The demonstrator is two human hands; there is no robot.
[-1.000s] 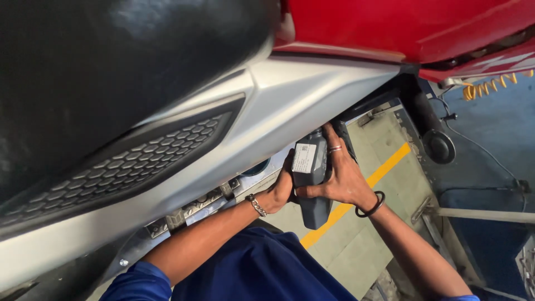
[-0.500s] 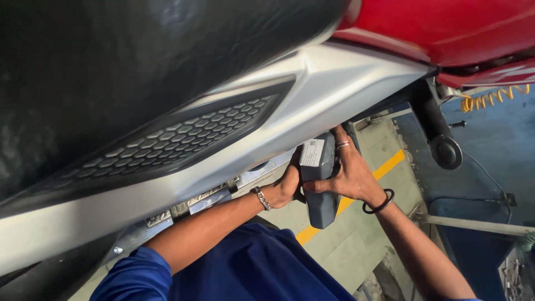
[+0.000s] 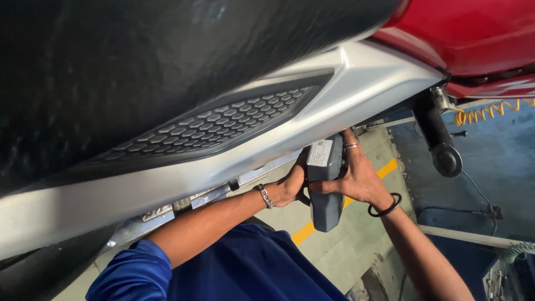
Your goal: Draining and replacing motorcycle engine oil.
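Both of my hands grip a dark grey box-shaped part with a white label, held just under the silver side panel of a motorcycle. My left hand, with a metal chain bracelet on its wrist, clasps the part's left side. My right hand, with a ring and a black band on the wrist, wraps around the part's right side and top. The upper end of the part is hidden behind the panel's lower edge.
A black textured seat fills the upper left, above a honeycomb vent. Red bodywork is at the upper right, with a black footpeg and an orange coiled hose. Below lies a concrete floor with a yellow stripe.
The view has shifted, so the bike's panel and my hands now sit further right in frame. Both hands keep the same hold on the grey part.
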